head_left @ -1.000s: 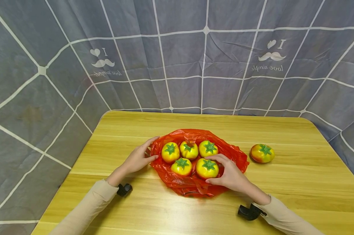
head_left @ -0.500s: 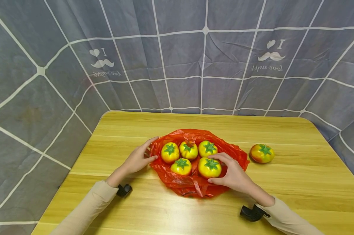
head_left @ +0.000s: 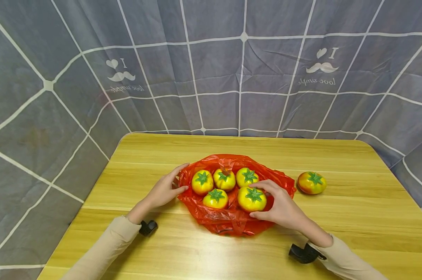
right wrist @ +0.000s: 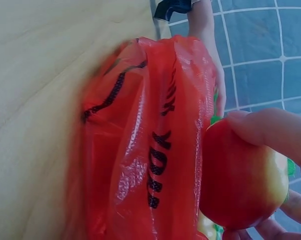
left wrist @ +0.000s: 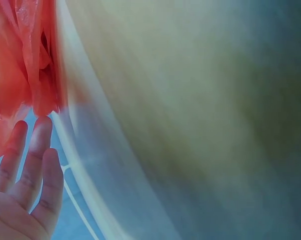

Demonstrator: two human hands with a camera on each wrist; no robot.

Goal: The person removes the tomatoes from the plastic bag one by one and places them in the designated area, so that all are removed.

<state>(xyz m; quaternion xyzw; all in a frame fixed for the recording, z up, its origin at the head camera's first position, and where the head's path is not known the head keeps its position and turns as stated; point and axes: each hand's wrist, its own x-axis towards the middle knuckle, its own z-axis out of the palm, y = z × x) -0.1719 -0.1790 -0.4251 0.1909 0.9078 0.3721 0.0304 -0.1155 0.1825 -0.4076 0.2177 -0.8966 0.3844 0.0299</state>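
"Right hand?"
"One: thumb and fingers clamped on fruit, at bag's mouth, lower centre of head view; best gripped clear of folds."
"Left hand?"
"One: fingers apart, bag's left edge; should steady lightly."

The head view is bright, glare whitening the desk on the near side of the left hand and right hand. Both wrist views are dimmer and bluish, with heavy blur beside the left hand.
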